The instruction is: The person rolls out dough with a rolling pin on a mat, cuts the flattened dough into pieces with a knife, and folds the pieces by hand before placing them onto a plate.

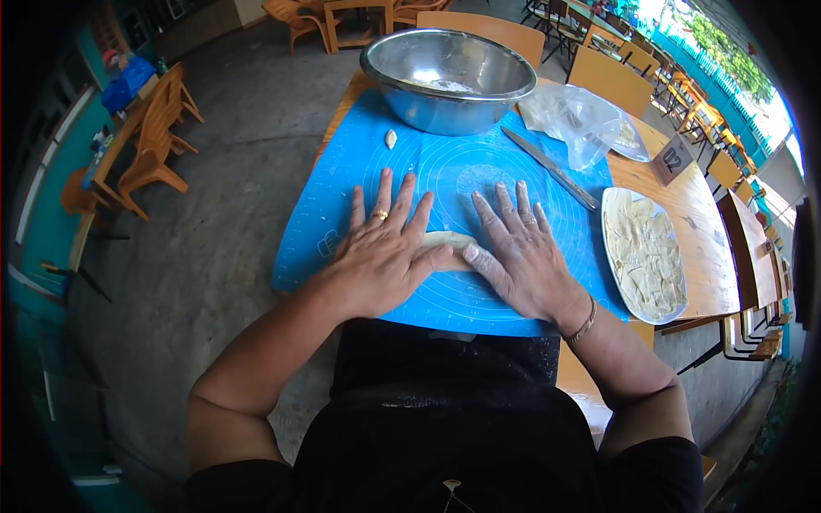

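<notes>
A roll of pale dough [446,240] lies on the blue pastry mat [342,184], partly hidden under both hands. My left hand [383,248] lies flat over its left end, fingers spread, with a ring on one finger. Dusted with flour, my right hand [523,256] rests on the right end, its fingers also stretched out. The two thumbs point toward each other across the dough. A small piece of dough [391,138] sits farther back on the mat. To the right of my right hand, a knife [552,168] lies slantwise on the mat.
A large steel bowl [453,111] with some white flour inside stands at the mat's back edge. On the right, a white plate [611,256] holds flat dough pieces. Behind it are a plastic bag [590,128] and a number sign [672,160]. Chairs surround the wooden table [710,248].
</notes>
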Motion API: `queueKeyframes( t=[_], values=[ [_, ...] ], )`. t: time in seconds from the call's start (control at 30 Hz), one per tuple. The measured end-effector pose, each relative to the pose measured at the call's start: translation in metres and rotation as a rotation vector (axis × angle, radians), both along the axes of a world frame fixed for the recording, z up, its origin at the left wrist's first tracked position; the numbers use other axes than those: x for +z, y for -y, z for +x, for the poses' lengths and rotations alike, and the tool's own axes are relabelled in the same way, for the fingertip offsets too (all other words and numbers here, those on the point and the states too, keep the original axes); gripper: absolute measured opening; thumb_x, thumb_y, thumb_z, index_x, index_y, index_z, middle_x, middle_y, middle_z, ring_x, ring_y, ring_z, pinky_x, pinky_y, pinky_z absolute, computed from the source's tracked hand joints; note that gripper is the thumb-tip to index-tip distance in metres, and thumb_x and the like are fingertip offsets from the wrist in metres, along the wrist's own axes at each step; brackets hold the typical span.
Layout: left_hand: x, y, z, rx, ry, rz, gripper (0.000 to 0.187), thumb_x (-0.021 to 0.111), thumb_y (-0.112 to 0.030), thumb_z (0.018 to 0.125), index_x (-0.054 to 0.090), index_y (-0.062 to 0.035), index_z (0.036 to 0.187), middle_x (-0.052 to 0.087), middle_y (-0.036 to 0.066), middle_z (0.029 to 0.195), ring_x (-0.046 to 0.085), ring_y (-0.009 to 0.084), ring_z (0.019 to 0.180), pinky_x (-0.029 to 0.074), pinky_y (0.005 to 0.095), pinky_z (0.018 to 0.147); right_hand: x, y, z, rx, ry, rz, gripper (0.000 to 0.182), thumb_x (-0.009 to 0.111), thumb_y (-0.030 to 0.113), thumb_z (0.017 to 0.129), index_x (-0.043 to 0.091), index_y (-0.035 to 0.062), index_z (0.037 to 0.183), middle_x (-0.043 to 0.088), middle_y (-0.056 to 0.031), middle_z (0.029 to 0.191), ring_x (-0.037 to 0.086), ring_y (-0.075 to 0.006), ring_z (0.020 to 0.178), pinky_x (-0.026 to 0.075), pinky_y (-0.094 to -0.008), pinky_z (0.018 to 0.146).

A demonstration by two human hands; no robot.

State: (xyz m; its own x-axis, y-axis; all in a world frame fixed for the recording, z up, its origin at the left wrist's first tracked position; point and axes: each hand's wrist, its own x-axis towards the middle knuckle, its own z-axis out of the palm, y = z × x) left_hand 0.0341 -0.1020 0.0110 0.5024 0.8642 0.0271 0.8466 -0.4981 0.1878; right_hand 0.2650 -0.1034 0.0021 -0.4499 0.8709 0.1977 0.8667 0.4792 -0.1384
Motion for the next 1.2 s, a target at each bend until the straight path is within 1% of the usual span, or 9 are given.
queueKeyframes(
  t=[0.13,0.23,0.37,0.43,0.6,0.73,0.9,1.07,1.2],
  values=[
    [-0.002,-0.029,0.012,0.138,-0.055,0.023,0.082,0.025,-0.059,0.101,0.017,0.004,0.153,0.006,0.026,0.161,-0.009,0.0407,0.149,-0.005,0.0584,0.117,-0.003,-0.034,-0.001,-0.074,-0.024,-0.061,0.082,0.026,0.065,0.098,0.033,0.0028,0.151,0.026,-0.0345,0.152,0.013,-0.0506,0.145,0.014,-0.0581,0.117],
    [-0.002,-0.03,0.013,0.153,-0.038,-0.014,0.081,0.023,-0.059,0.101,0.017,0.003,0.153,0.005,0.026,0.161,-0.009,0.0408,0.149,-0.005,0.0583,0.117,-0.007,-0.045,0.0,-0.024,0.014,-0.082,0.082,0.025,0.065,0.098,0.033,0.0024,0.15,0.025,-0.0347,0.152,0.013,-0.0508,0.145,0.013,-0.058,0.118],
    [0.0,-0.003,0.004,0.078,0.01,-0.071,0.079,0.021,-0.058,0.102,0.017,0.002,0.154,0.004,0.026,0.161,-0.008,0.0412,0.149,-0.004,0.0582,0.118,0.006,-0.009,-0.001,-0.024,-0.015,-0.109,0.083,0.025,0.066,0.098,0.033,0.0026,0.15,0.025,-0.0344,0.153,0.014,-0.0507,0.145,0.013,-0.058,0.118],
    [-0.003,0.003,0.002,0.02,-0.019,0.002,0.078,0.02,-0.057,0.102,0.017,0.0011,0.154,0.005,0.026,0.161,-0.007,0.0414,0.149,-0.004,0.0582,0.118,0.003,0.0,0.002,0.021,-0.006,-0.031,0.083,0.024,0.066,0.098,0.034,0.0025,0.15,0.025,-0.034,0.153,0.014,-0.0505,0.145,0.013,-0.0581,0.118],
    [0.001,-0.035,0.017,0.189,-0.092,-0.058,0.081,0.02,-0.06,0.101,0.015,0.0014,0.154,0.005,0.024,0.161,-0.012,0.0396,0.149,-0.005,0.0577,0.118,-0.001,-0.04,-0.002,-0.106,-0.032,-0.12,0.087,0.025,0.07,0.096,0.028,0.0037,0.153,0.022,-0.0327,0.155,0.009,-0.0486,0.147,0.012,-0.0582,0.118],
    [0.003,-0.026,0.014,0.182,-0.071,-0.107,0.081,0.02,-0.059,0.101,0.014,0.0012,0.154,0.005,0.024,0.161,-0.01,0.0396,0.149,-0.004,0.057,0.118,0.002,-0.032,-0.002,-0.092,-0.02,-0.136,0.087,0.025,0.069,0.096,0.029,0.0036,0.152,0.022,-0.0332,0.154,0.01,-0.0492,0.146,0.013,-0.0585,0.118],
    [0.002,-0.001,0.003,0.04,-0.009,-0.059,0.079,0.019,-0.058,0.102,0.013,0.0007,0.155,0.007,0.024,0.161,-0.007,0.0402,0.149,-0.005,0.0555,0.119,-0.003,-0.002,0.004,0.01,-0.026,0.003,0.085,0.025,0.068,0.097,0.033,0.0027,0.15,0.023,-0.0345,0.153,0.012,-0.0503,0.146,0.014,-0.0595,0.117],
    [0.006,-0.035,0.016,0.169,-0.077,-0.153,0.08,0.018,-0.059,0.102,0.011,-0.0005,0.155,0.005,0.021,0.162,-0.013,0.0369,0.149,-0.007,0.0542,0.119,-0.002,-0.04,0.0,-0.088,-0.042,-0.144,0.087,0.018,0.071,0.096,0.031,0.0052,0.152,0.023,-0.0317,0.155,0.012,-0.0489,0.146,0.014,-0.0563,0.118],
    [0.003,-0.019,0.011,0.143,-0.071,-0.127,0.078,0.019,-0.057,0.102,0.012,-0.0001,0.155,0.005,0.021,0.162,-0.011,0.0372,0.149,-0.005,0.0539,0.119,-0.001,-0.025,0.0,-0.077,-0.022,-0.113,0.086,0.02,0.069,0.096,0.033,0.0043,0.151,0.024,-0.0327,0.154,0.013,-0.0497,0.146,0.014,-0.0571,0.118]
  ],
)
